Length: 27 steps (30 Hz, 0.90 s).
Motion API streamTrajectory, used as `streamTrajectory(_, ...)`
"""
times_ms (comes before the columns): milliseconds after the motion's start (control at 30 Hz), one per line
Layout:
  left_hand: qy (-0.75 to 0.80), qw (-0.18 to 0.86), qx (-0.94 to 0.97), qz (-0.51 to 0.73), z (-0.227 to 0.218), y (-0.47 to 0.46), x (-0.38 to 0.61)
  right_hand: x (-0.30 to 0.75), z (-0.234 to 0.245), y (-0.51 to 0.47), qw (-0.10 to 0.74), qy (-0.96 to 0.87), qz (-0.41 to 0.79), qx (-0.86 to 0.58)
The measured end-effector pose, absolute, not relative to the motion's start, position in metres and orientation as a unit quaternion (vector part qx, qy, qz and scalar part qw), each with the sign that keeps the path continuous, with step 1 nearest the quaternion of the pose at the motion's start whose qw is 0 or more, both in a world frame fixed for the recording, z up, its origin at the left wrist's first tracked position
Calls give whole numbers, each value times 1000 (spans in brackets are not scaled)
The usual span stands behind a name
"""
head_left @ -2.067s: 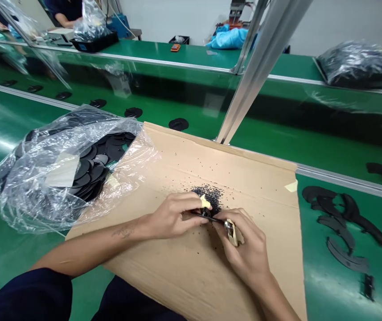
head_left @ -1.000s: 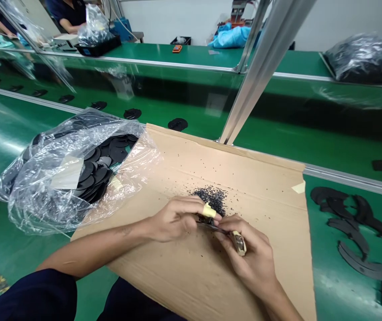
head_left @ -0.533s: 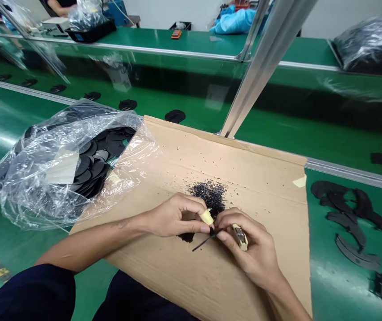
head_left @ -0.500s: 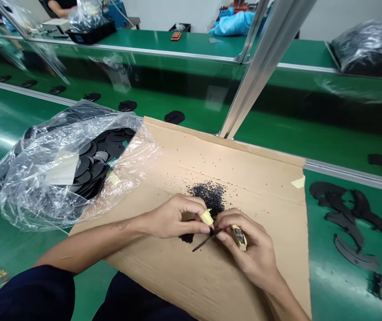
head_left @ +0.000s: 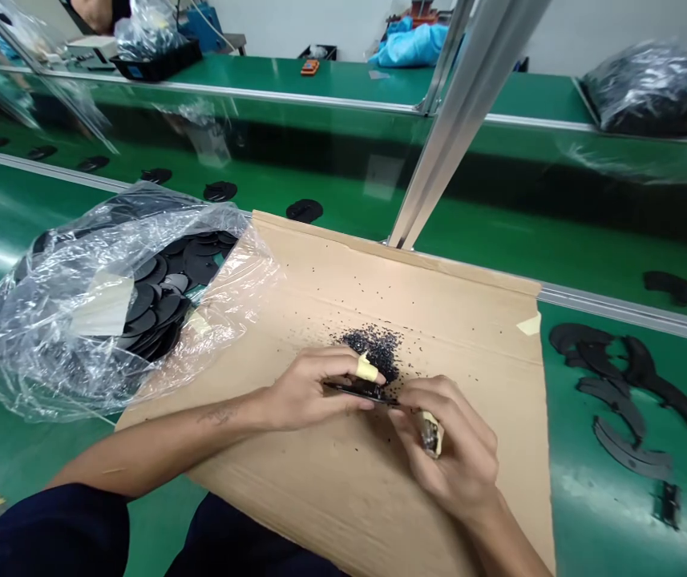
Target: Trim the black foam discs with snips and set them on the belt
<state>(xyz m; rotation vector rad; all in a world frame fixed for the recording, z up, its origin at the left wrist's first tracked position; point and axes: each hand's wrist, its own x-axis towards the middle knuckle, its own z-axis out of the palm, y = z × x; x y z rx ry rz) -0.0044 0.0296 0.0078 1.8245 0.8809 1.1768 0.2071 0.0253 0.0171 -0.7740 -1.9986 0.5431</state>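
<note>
The left hand (head_left: 310,393) and right hand (head_left: 451,449) work close together over a cardboard sheet (head_left: 331,489) laid on the green tabletop (head_left: 12,232), the sheet apparently there to catch what falls. The left grip is closed on a thin black strip (head_left: 358,389), pinched between thumb and fingers, with a yellow tape wrap (head_left: 367,369) around one finger, perhaps as a guard where the strip bears on it. The right grip is closed too, on a small tool (head_left: 430,433) bound in tan tape; its tip is hidden by the fingers, so I cannot tell how it meets the strip. The strip sits over the middle of the sheet, and a heap of black crumbs (head_left: 376,349) lies at 12 o'clock from it, just beyond the hands. At 10 o'clock a clear bag (head_left: 36,353) holds stacked black discs (head_left: 151,308), and at 3 o'clock black arc pieces (head_left: 616,405) lie on the green.
</note>
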Motion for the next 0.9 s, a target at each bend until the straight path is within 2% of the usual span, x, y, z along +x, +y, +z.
streamTrajectory(100,343,342,734,477,8,32,-7,211,18,30,422,-808,221,-347)
streamTrajectory(267,305,317,763,473,8,36,-11,214,11,36,318,-865,131,-366)
streamTrajectory(900,272,329,785,449,9,37,-12,219,10,34,293,-879,81,-368)
